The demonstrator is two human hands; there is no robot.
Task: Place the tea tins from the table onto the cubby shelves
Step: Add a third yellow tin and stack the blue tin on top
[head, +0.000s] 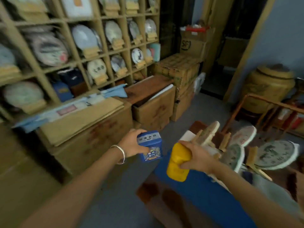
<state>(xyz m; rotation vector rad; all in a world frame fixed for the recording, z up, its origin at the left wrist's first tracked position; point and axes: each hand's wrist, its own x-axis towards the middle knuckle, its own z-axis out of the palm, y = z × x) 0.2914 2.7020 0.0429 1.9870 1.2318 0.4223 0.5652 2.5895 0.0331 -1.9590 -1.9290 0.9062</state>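
My left hand (131, 143) grips a blue tea tin (150, 146) with a white label on its lid, held in the air over the grey floor. My right hand (196, 157) holds a yellow tea tin (178, 163) above the near corner of the blue-covered table (205, 195). The two tins hang side by side, a little apart. The wooden cubby shelves (79, 63) fill the upper left, and their compartments hold round tea cakes on small stands. The whole view is blurred by motion.
Cardboard boxes (85, 129) line the floor under the shelves, one topped by a dark wooden tray (148, 91). Round tea cakes (276, 154) stand on racks on the table at right. A large ceramic jar (268, 86) sits at far right. A dark doorway lies ahead.
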